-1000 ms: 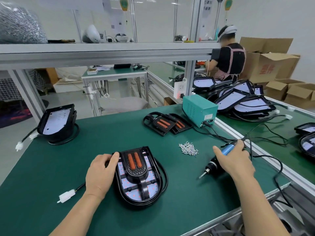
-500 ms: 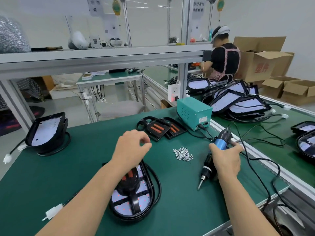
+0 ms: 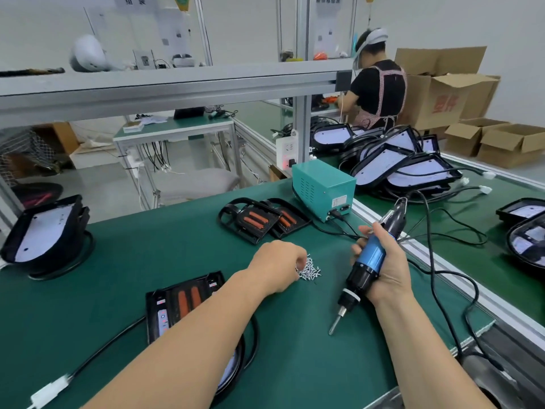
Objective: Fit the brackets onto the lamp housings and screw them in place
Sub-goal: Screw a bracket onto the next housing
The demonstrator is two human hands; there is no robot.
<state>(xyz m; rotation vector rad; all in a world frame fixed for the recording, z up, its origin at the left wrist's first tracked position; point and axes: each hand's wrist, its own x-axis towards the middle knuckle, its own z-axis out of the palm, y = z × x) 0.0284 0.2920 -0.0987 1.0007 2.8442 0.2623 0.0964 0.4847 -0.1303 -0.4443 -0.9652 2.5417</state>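
Lamp housing [image 3: 165, 308] with bracket [image 3: 188, 296] on top sits near table edge, partly under left forearm. Right hand [image 3: 386, 270] right of housing, clamped round electric screwdriver [image 3: 365, 264], bit down. Left hand [image 3: 280, 270] beyond housing, fingertips pinched into screw pile [image 3: 309, 270]; grip on screw unclear.

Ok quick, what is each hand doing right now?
Left hand: fingers curled down into the pile of screws; whether it has one yet cannot be told.
Right hand: closed around the electric screwdriver.
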